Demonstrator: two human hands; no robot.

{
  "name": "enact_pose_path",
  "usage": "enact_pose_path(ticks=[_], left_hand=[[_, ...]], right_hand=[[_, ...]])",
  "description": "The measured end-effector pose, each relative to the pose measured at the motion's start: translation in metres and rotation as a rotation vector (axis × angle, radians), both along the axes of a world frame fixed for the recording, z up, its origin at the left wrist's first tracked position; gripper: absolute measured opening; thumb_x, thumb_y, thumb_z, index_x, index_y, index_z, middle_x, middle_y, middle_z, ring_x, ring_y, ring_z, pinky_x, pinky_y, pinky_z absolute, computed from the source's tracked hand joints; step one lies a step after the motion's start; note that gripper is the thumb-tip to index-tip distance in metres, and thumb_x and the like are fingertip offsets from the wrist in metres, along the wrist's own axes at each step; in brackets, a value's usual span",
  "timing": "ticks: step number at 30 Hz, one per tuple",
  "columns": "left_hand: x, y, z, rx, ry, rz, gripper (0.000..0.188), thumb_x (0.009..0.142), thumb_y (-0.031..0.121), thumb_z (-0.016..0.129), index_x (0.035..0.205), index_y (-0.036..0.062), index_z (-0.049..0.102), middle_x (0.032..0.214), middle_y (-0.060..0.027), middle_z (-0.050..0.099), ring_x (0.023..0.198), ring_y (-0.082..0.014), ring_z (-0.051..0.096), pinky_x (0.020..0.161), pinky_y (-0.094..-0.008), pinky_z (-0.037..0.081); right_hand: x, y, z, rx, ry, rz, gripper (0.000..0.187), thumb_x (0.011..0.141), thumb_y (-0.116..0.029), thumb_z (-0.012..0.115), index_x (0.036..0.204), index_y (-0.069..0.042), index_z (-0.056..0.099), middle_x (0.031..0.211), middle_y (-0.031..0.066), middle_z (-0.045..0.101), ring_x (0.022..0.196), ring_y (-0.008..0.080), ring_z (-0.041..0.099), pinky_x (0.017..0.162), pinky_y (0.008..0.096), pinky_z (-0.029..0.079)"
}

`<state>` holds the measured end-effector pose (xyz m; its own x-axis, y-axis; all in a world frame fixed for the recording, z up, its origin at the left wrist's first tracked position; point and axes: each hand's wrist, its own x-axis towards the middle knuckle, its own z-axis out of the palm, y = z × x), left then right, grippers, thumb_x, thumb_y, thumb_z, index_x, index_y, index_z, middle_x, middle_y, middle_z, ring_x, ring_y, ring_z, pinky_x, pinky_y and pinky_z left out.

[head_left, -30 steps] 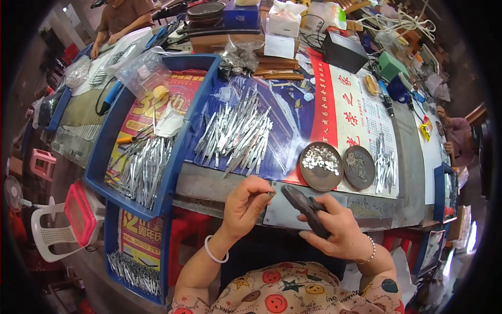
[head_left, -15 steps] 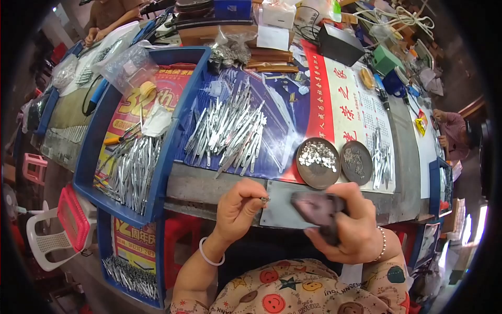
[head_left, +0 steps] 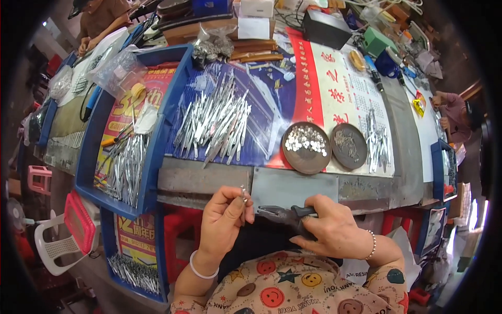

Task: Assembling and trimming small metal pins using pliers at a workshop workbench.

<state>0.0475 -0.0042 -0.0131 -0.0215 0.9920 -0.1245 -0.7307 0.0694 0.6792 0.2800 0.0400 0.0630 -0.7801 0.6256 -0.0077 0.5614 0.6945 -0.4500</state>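
Observation:
Between the thumb and index finger of my left hand point(head_left: 222, 220) is a small shiny metal part point(head_left: 243, 191), its exact kind too small to make out. My right hand point(head_left: 334, 226) is closed round the dark handles of a pair of pliers point(head_left: 277, 212). The jaws point left toward my left hand, a little apart from it. Just beyond the pliers a grey metal plate point(head_left: 293, 183) lies at the table edge. A brown dish point(head_left: 303, 166) of small round silver pieces stands behind it, beside a second dish point(head_left: 349, 163) of thin small parts.
A pile of flat metal strips point(head_left: 214, 125) lies on the blue sheet, and a smaller bunch point(head_left: 376, 141) lies right of the dishes. On the left stands a blue tray point(head_left: 161, 157) of similar strips. Behind are a bagged bundle point(head_left: 212, 47) and a black box point(head_left: 327, 29).
The pliers have swung round, and their jaws now point left beside my left hand. My left hand has turned, its fingertips now raised with the small part. The whole view has shifted slightly.

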Motion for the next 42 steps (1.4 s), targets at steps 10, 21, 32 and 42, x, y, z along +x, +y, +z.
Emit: enact_pose_path(ticks=[10, 21, 32, 42], left_hand=[[0.014, -0.022, 0.012, -0.134, 0.161, -0.104, 0.010, 0.100, 0.014, 0.056, 0.102, 0.0044, 0.055, 0.081, -0.0019, 0.058, 0.063, -0.0101, 0.056, 0.054, -0.0208, 0.042], [0.019, -0.020, 0.018, -0.136, 0.290, -0.131, 0.010, 0.099, 0.012, 0.057, 0.099, 0.0022, 0.055, 0.075, -0.0015, 0.056, 0.061, -0.0095, 0.054, 0.054, -0.0206, 0.041], [0.022, -0.017, 0.007, -0.099, 0.418, -0.026, 0.008, 0.098, 0.010, 0.057, 0.097, 0.0018, 0.055, 0.076, -0.0015, 0.055, 0.063, -0.0088, 0.055, 0.055, -0.0204, 0.041], [0.018, -0.016, 0.002, -0.153, 0.382, -0.079, 0.012, 0.099, 0.014, 0.056, 0.097, 0.0024, 0.055, 0.079, -0.0015, 0.056, 0.058, -0.0084, 0.050, 0.052, -0.0209, 0.040]], right_hand=[[0.015, -0.011, -0.007, -0.001, 0.003, 0.040, 0.032, 0.070, -0.032, 0.079, 0.083, -0.007, 0.065, 0.097, 0.0113, 0.046, 0.086, 0.0268, 0.050, 0.068, 0.0371, 0.045], [0.023, -0.013, -0.011, 0.058, -0.032, 0.044, 0.030, 0.068, -0.031, 0.079, 0.080, -0.008, 0.064, 0.095, 0.0097, 0.043, 0.086, 0.0241, 0.048, 0.066, 0.0333, 0.042], [0.021, 0.001, -0.020, -0.587, 0.066, 0.067, 0.038, 0.078, -0.037, 0.073, 0.092, -0.002, 0.067, 0.092, 0.0131, 0.045, 0.078, 0.0291, 0.055, 0.066, 0.0383, 0.047], [0.020, -0.012, -0.027, -0.148, 0.007, 0.024, 0.036, 0.074, -0.034, 0.077, 0.089, -0.002, 0.065, 0.094, 0.0138, 0.043, 0.088, 0.0283, 0.051, 0.068, 0.0370, 0.047]])
